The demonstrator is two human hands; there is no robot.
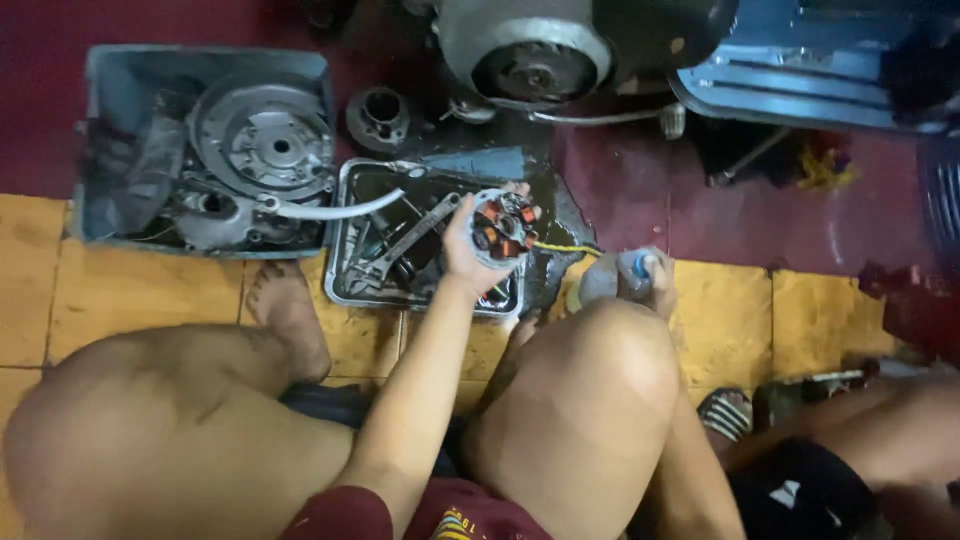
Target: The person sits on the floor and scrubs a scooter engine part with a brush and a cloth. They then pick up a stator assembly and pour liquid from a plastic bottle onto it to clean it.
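I'm looking down past two bare knees at the floor, yellow tile nearest me and dark red tile beyond. My left hand (468, 240) is up over the metal tray (345, 250), fingers wrapped around the rim of a round stator (503, 225), a ring of copper-orange wound coils on a grey metal core, held with its face tilted toward me above the tray's right end. A thin yellow wire (560, 248) trails off it to the right. My right hand (655, 280) sits just past the right knee, closed on a clear plastic bottle (610, 275) with a blue tip, lying nearly level and pointing at the stator. The tray is shallow, rectangular, dull steel, slick with black oily liquid, and a long steel wrench (410, 245) lies slantwise in it. At the tray's left edge, touching it, stands a grey-blue plastic tub (100, 120) with a big round flywheel (265, 140), machined grey metal, and a white curved hose (340, 208) reaching out over the tray. A small dark ring-shaped part (378, 115) rests on the red floor just beyond the tray. At the far edge, a round engine housing (530, 50) with a finned centre. A wet, dark patch spreads on the floor under it. Another person's legs (880, 420) show at the lower right corner.
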